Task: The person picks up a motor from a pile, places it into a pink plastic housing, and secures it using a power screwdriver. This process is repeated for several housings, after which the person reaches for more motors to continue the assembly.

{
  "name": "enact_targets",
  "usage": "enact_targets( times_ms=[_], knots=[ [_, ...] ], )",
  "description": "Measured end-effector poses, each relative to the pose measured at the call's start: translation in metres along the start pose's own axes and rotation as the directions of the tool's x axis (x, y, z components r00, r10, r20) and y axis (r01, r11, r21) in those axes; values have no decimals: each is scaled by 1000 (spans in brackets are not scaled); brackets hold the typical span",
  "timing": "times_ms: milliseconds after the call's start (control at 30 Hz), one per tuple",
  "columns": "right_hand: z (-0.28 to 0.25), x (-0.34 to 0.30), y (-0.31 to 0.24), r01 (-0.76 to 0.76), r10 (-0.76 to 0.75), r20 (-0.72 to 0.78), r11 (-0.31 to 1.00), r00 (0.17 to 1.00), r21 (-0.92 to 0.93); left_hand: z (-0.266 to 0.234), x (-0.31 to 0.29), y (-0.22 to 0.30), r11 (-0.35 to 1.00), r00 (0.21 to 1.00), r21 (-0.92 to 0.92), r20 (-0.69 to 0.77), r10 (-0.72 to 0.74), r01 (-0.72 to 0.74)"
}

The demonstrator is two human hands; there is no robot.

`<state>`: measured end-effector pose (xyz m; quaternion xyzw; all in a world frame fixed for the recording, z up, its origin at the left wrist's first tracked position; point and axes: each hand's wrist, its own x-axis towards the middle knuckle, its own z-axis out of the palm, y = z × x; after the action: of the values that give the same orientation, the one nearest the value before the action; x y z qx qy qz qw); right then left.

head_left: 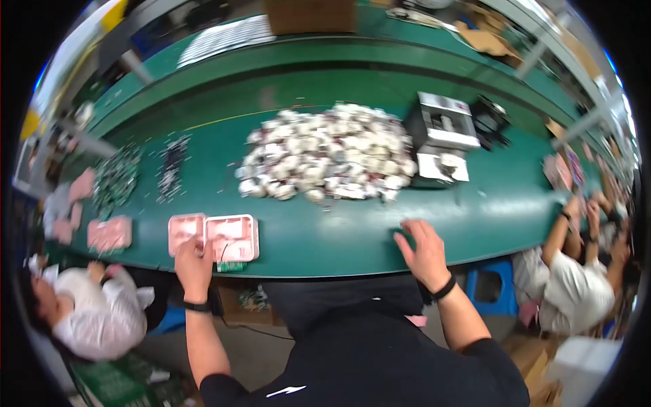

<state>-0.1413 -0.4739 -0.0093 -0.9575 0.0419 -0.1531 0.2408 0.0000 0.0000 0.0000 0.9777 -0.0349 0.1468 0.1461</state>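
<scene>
Two pink compartment trays lie side by side left of the middle, a left tray (184, 227) and a white-rimmed right tray (254, 239). My left hand (194, 271) is over their near edges with its fingers drawn together; what they pinch, if anything, is hidden. A small green piece (230, 266) shows under the right tray's near edge. My right hand (426, 256) is open near the table's front edge, thumb and fingers apart, holding nothing. Beyond both hands a wide heap of small white rounded parts (332, 152) covers the middle; blur hides their kind.
The green table (325, 237) also carries piles of small green parts (116, 180) and dark-and-white parts (173, 168), another pink tray (110, 234), and a black-and-silver machine (444, 125). Co-workers sit left (102, 312) and right (576, 285). A blue stool (495, 285) stands below.
</scene>
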Motion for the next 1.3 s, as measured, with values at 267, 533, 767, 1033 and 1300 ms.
enact_targets(
  times_ms=[267,533,767,1033,1300],
  knots=[
    [-71,60,115,-238,281,-388,959,878,157,45,-47,162,970,985,-175,9,175,-171],
    [-67,137,161,-271,400,-155,812,903,517,63,-52,245,938,969,-264,44,244,-224],
    [-47,141,167,-232,429,-116,674,896,702,67,-54,255,906,957,-335,34,287,-260],
    [-49,145,183,-218,438,-95,611,894,761,68,-49,263,917,953,-292,55,299,-271],
    [-41,142,230,-499,495,-224,866,840,40,69,-46,275,904,927,-276,93,363,-326]
  ],
)
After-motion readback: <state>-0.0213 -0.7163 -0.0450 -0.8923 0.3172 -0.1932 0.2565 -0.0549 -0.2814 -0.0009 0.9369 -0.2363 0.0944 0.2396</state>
